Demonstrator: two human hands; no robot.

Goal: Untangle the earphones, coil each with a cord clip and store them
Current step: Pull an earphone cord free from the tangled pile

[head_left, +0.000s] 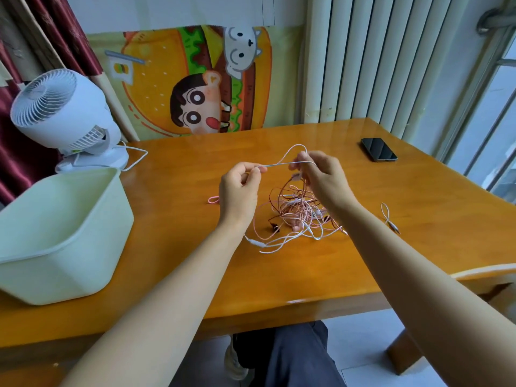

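With left hand (240, 191) and right hand (321, 177), pinches one pale cord (275, 164) between curled fingertips, raised in a loop above tangle of earphones (296, 213) lying on table (391, 261). Seems barely begun: knot mostly intact, nothing coiled or clipped; storing in tub (69, 233) yet to come.

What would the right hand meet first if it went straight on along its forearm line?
Right hand heads up-left: first the white cable loop it pinches, then probably free over the table to the cartoon poster. Depth unclear.
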